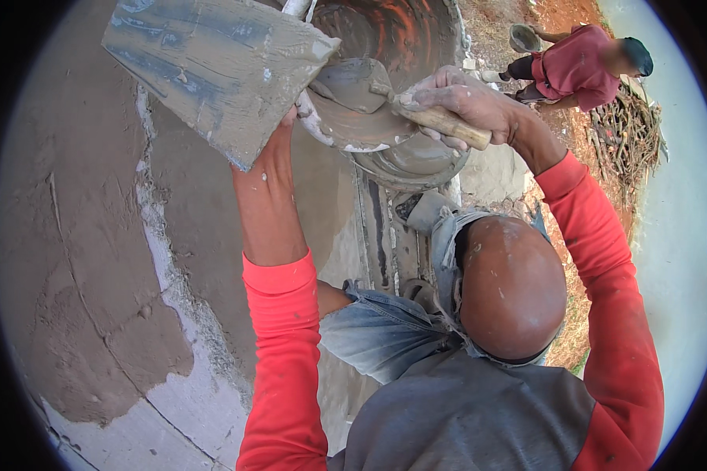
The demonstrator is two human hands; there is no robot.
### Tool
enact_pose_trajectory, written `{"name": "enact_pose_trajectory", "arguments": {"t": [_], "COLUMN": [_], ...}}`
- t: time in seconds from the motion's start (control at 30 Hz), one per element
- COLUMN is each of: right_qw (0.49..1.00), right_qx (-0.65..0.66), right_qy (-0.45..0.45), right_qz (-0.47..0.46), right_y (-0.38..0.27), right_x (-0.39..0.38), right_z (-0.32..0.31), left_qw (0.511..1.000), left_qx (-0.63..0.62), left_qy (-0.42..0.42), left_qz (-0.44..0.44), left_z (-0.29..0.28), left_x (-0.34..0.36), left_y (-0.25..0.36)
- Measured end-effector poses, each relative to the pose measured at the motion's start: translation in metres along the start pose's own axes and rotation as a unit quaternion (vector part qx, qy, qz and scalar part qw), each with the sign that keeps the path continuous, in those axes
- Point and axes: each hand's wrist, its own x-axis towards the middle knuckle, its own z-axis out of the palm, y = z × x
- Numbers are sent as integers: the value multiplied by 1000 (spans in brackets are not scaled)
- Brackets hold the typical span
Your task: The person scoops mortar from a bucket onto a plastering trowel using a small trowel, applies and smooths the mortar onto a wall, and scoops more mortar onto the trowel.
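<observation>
My right hand (467,106) is closed around the wooden handle of a trowel (352,85). The trowel's grey, mortar-coated blade lies inside the near rim of a round bucket (334,135), whose inner wall is smeared with wet mortar and shows some orange. To the left, a broad flat plastering hawk (220,67) is tilted beside the bucket, with a thin film of mortar on its face. My left hand (289,116) supports the hawk from behind; its fingers are mostly hidden by the board.
Below the bucket sits another round mortar-covered container (416,169). A large surface (94,259) on the left is coated in grey mortar, with a pale uncoated strip (165,259). At upper right, a co-worker in a maroon shirt (577,67) holds a small bucket (524,38) near a stick pile (628,129).
</observation>
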Motion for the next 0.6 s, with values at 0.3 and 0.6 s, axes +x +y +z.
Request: {"name": "enact_pose_trajectory", "arguments": {"t": [0.3, 0.6], "right_qw": [995, 772], "right_qx": [-3, -547], "right_qy": [99, 308], "right_qz": [-28, -94], "right_y": [58, 204], "right_x": [-112, -109], "right_z": [-19, -6], "left_qw": [1000, 998], "left_qx": [8, 16], "left_qy": [17, -7], "left_qz": [-16, -55], "left_z": [9, 8], "left_x": [11, -14], "left_y": [-11, -29]}}
